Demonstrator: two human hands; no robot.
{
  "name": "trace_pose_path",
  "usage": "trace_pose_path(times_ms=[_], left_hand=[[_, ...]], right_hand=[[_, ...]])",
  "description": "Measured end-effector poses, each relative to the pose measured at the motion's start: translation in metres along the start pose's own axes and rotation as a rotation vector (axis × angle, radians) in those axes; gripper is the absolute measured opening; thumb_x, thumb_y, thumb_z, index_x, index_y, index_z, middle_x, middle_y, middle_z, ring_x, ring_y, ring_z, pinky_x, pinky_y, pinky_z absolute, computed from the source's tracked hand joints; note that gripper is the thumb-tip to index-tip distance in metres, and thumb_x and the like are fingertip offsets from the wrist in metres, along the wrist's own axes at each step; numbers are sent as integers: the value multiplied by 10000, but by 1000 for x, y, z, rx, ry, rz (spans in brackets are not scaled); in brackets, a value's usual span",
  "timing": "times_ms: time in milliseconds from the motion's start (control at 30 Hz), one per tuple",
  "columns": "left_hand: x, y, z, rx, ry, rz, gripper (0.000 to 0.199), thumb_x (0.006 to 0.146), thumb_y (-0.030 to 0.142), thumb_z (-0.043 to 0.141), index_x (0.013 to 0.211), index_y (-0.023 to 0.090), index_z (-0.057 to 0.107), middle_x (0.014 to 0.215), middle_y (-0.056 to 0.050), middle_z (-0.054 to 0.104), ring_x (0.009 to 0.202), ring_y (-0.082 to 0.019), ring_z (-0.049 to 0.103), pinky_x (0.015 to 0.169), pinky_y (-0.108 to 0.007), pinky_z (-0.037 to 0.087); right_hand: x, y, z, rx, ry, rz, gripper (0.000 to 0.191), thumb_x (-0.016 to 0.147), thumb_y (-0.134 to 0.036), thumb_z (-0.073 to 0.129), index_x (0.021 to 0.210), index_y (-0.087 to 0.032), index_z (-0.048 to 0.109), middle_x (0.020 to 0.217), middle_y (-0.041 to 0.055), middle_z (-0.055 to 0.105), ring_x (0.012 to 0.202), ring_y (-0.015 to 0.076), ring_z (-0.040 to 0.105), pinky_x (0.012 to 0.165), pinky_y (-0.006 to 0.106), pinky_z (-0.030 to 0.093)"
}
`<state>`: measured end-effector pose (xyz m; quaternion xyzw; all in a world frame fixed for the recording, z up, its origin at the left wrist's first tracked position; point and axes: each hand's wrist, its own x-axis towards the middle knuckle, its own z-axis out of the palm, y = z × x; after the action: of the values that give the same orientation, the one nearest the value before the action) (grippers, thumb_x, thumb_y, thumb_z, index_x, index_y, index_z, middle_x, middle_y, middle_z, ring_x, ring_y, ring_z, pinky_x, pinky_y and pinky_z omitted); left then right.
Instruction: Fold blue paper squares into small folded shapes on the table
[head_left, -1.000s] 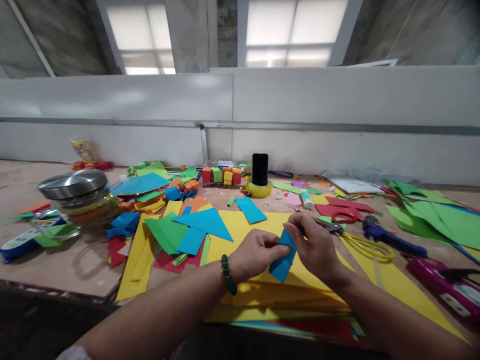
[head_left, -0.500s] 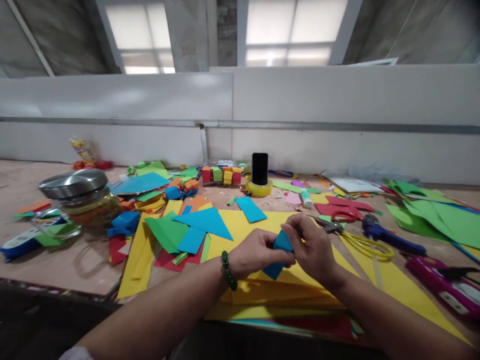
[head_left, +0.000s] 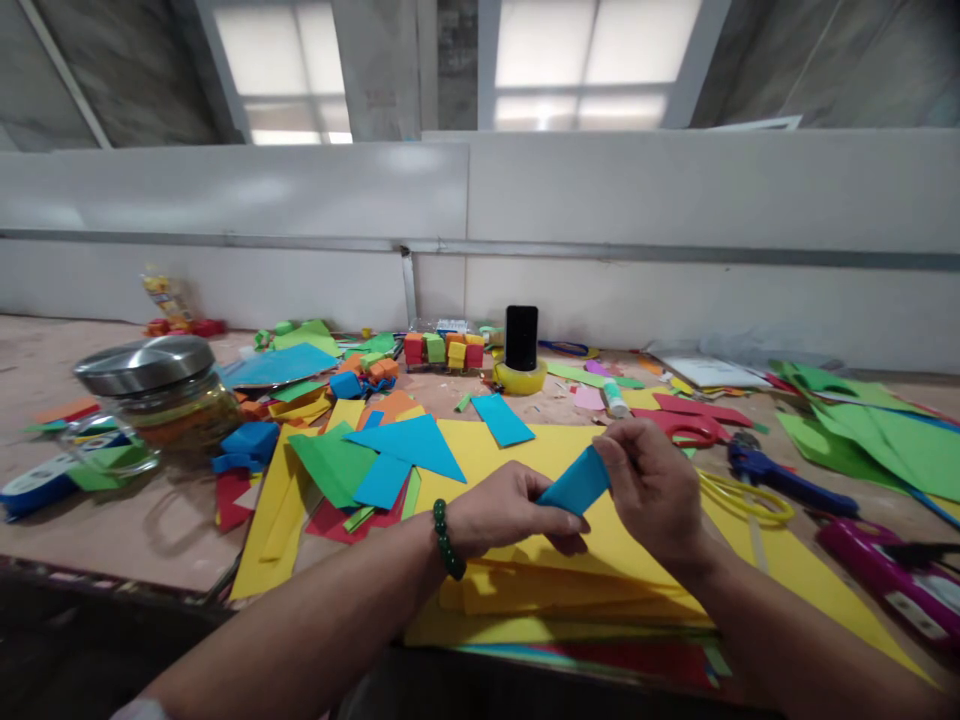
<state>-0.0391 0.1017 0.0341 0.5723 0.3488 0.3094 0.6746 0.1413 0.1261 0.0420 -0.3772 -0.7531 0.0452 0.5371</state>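
Note:
A small strip of blue paper [head_left: 576, 483] is stretched between my two hands above the yellow sheets. My left hand [head_left: 517, 510], a green bead bracelet [head_left: 448, 540] at its wrist, pinches the strip's lower left end between thumb and fingers. At the upper right end, my right hand [head_left: 656, 490] grips it with thumb and forefinger. Under both hands lies a stack of yellow paper [head_left: 555, 580]. Loose blue paper pieces [head_left: 412, 447] and a green piece [head_left: 335, 468] rest left of my hands.
A glass jar with a metal lid [head_left: 154, 400] stands at left. A phone [head_left: 520, 338] leans upright behind a yellow tape roll [head_left: 519, 376]. Folded paper cubes [head_left: 456, 352] sit nearby. Yellow-handled scissors [head_left: 750, 500], blue pliers [head_left: 787, 478] and a magenta tool [head_left: 885, 580] lie at right.
My right hand has moved slightly right and up, away from my left. The blue paper, bunched between the fingers before, now shows as a flatter, slanted strip.

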Motion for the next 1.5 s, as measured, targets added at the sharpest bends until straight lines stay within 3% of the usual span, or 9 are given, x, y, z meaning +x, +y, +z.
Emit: trace_pose_path(times_ms=[267, 400, 533, 667, 867, 967, 1167, 1400, 1500], left_hand=[[4, 5, -5, -148, 418, 390, 344, 672, 356, 788, 873, 92, 700, 738, -41, 669, 626, -125, 625, 638, -267, 534], [1, 5, -6, 87, 498, 547, 349, 742, 247, 721, 1066, 122, 677, 825, -36, 640, 680, -116, 607, 650, -254, 539], [-1, 5, -6, 91, 447, 643, 618, 722, 167, 744, 1302, 201, 535, 874, -3, 599, 736, -99, 578, 685, -218, 516], [0, 6, -3, -151, 319, 564, 677, 706, 236, 801, 1313, 200, 503, 878, -22, 662, 795, -129, 617, 742, -248, 513], [3, 3, 7, -294, 272, 503, 415, 722, 412, 785, 1022, 139, 700, 980, -94, 713, 795, -154, 621, 704, -269, 485], [2, 2, 12, -289, 309, 481, 382, 741, 479, 749, 905, 134, 729, 1062, -105, 707, 755, -133, 597, 626, -234, 435], [-3, 6, 16, -283, 348, 344, 421, 763, 527, 704, 802, 108, 732, 1138, -143, 694, 813, -175, 620, 570, -217, 406], [-2, 6, 15, -342, 347, 381, 463, 742, 427, 764, 1120, 172, 681, 1055, -118, 725, 825, -177, 666, 562, -196, 423], [2, 2, 17, -341, 356, 463, 387, 773, 465, 728, 1007, 159, 693, 1018, -103, 732, 895, -190, 669, 688, -242, 487]], right_hand=[[-3, 14, -2, 188, 98, 16, 198, 832, -316, 686, 879, -224, 517, 648, -49, 584, 503, 127, 642, 468, 220, 516], [1, 18, -6, 149, -99, -9, 395, 770, -339, 745, 1092, -224, 548, 997, 67, 662, 794, 187, 691, 694, 298, 580], [6, 9, -10, 262, -241, 97, 180, 815, -315, 701, 883, -214, 568, 776, 19, 627, 689, 154, 639, 600, 249, 535], [5, -3, -5, 547, -321, 309, 251, 790, -313, 735, 798, -212, 505, 664, -24, 624, 623, 133, 655, 569, 221, 533], [-7, -15, 13, 769, -290, 458, 351, 745, -305, 777, 680, -199, 448, 710, -21, 646, 631, 144, 670, 607, 270, 581], [-13, -19, 22, 791, -252, 466, 299, 742, -297, 780, 691, -194, 504, 722, -12, 663, 658, 144, 668, 615, 254, 583], [-24, -20, 33, 900, -325, 436, 317, 837, -303, 695, 1144, -282, 617, 1018, 17, 706, 903, 170, 683, 767, 274, 590], [-30, -16, 36, 805, -261, 448, 170, 845, -318, 681, 978, -235, 615, 772, -20, 629, 700, 127, 619, 662, 243, 563], [-29, -17, 37, 734, -160, 433, 216, 823, -356, 695, 957, -220, 594, 763, -19, 619, 689, 129, 617, 664, 251, 563]])
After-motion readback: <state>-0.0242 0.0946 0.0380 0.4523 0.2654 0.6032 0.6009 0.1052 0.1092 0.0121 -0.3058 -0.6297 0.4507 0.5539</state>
